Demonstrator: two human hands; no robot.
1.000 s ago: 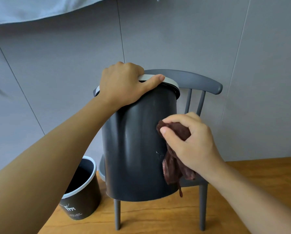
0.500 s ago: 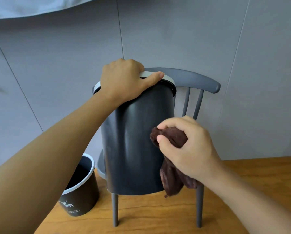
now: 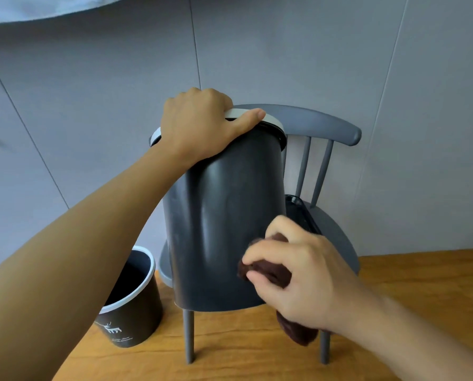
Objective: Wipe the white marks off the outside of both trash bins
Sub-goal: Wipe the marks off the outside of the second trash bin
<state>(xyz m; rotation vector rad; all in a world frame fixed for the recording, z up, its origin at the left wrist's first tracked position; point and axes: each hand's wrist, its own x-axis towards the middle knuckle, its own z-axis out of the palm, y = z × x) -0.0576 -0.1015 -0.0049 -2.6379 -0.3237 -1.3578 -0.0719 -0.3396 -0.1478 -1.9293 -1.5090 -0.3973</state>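
Note:
A tall dark grey trash bin (image 3: 218, 224) with a white rim stands tilted on a grey chair (image 3: 337, 232). My left hand (image 3: 202, 125) grips its rim from above, thumb along the white edge. My right hand (image 3: 301, 273) holds a dark maroon cloth (image 3: 268, 270) and presses it against the bin's lower right side; a tail of the cloth hangs below the hand. A second, shorter dark bin (image 3: 131, 301) with a white rim and a white deer print stands on the floor at the lower left.
The chair stands against a grey panelled wall (image 3: 394, 78) on a wooden floor (image 3: 422, 284). A dark flat object (image 3: 298, 210) lies on the seat behind the tall bin. Pale fabric (image 3: 37, 6) hangs at the top left.
My right hand has slid the cloth down the bin's side from mid-height to near the bottom. The bin's top has tilted farther left. My left hand keeps its grip on the rim.

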